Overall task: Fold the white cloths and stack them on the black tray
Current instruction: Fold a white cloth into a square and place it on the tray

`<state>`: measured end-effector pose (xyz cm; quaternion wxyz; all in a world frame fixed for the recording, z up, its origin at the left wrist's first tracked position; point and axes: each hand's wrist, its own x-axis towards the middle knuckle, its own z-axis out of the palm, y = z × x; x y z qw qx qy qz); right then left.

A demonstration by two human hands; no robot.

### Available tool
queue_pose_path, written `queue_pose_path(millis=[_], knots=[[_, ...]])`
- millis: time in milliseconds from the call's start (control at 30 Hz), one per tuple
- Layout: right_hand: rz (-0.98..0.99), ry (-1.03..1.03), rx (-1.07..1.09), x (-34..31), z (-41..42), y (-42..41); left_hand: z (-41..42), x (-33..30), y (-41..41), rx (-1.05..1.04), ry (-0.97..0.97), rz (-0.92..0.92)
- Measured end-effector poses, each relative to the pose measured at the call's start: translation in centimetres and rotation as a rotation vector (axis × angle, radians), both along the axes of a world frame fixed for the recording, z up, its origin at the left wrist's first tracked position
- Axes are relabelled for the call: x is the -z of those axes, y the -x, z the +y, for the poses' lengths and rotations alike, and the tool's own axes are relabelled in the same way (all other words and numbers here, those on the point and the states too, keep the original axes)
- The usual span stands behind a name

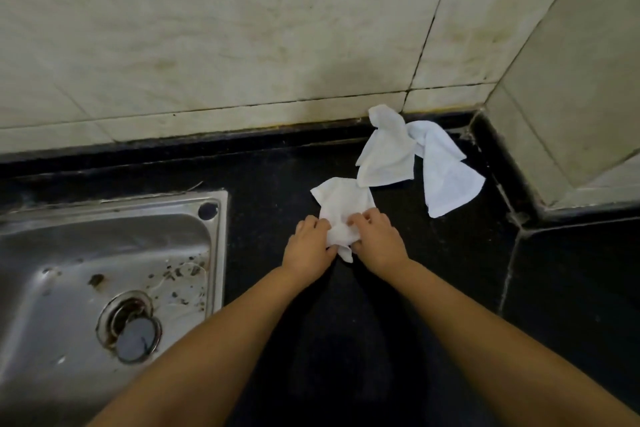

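A crumpled white cloth (341,208) lies on the black counter (277,184) in the middle of the view. My left hand (310,246) grips its near left edge, and my right hand (377,239) grips its near right edge, fingers curled into the fabric. Two more white cloths lie loose behind it to the right: one (386,152) reaching up against the wall, the other (446,173) spread toward the corner. No black tray shows in the view.
A steel sink (104,270) with a round drain (133,333) fills the left. Pale tiled walls (242,45) close the back and right, forming a corner (485,104). The counter continues to the right past a grout seam (512,253).
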<state>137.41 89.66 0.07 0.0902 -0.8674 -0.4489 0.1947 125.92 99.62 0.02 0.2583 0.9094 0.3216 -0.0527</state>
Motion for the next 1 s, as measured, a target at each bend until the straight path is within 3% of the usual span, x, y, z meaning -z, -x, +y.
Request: queue_pose_path(millis=[133, 233, 333, 600, 700, 1000], knots=[[0.165, 0.087, -0.024, -1.1, 0.0, 0.1, 0.1, -1.1, 0.5, 0.035, 0.089, -0.105], [0.152, 0.221, -0.088, -2.2, -0.5, 1.0, -0.6, -2.6, 1.3, 0.096, 0.207, -0.194], [0.161, 0.194, -0.057, -3.2, -1.8, 2.6, -1.8, -4.7, 2.1, 0.133, 0.256, -0.263], [0.173, -0.165, 0.178, -8.6, -9.5, 5.7, -4.1, -8.4, 5.9, 0.074, 0.236, -0.359], [0.242, -0.309, 0.183, -11.7, -12.9, 6.1, -4.2, -9.6, 7.5, 0.123, 0.251, -0.367], [0.422, -0.765, 0.515, -16.2, -18.1, 5.8, -4.2, -12.8, 10.0, 0.141, 0.117, -0.397]])
